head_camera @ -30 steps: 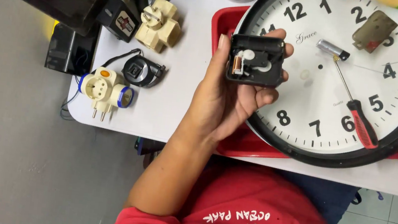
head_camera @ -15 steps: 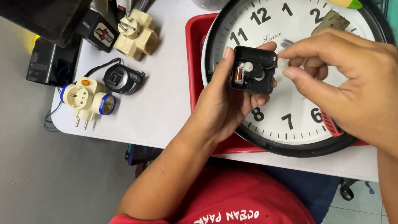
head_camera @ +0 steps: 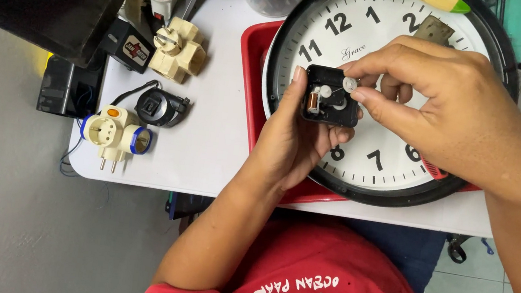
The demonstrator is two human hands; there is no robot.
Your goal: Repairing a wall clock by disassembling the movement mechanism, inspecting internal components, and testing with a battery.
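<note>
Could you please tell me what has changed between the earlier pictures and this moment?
The right hand came in from the clock's right edge and now pinches a small white gear at the open black clock movement. The left hand holds the movement over the wall clock as before; the plug adapters have not moved.

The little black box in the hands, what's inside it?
The black box is open: a copper coil and small white gears show. The right hand pinches one gear at its top; its fingers cover the rest. The left hand holds the box.
</note>
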